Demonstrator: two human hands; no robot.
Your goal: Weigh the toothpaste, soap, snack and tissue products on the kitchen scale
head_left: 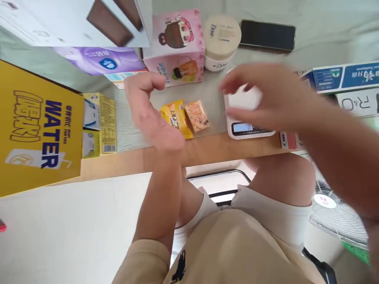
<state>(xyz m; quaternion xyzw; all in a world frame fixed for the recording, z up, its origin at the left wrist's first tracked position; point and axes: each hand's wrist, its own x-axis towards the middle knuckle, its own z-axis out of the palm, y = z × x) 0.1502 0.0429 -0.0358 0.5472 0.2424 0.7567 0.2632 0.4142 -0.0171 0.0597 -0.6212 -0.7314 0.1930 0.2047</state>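
My right hand (260, 98) hovers over a small white kitchen scale (248, 130) at the table's near edge, fingers curled loosely and blurred; nothing shows in them. The scale's display faces me. My left hand (148, 106) is raised just left of a yellow snack packet (175, 117) and a clear-wrapped orange pastry (196, 115); its fingers are bent into a loose fist with nothing visible inside. Both packets lie on the pale green cloth (130, 130) between my hands.
Behind stand a pink cartoon box (177, 47), a Dove jar (221, 41), a black phone (267, 36) and a purple tissue pack (100, 59). A yellow WATER box (38, 130) and a small yellow carton (102, 122) lie left. Blue boxes (343, 77) sit right; a fan (334, 213) below.
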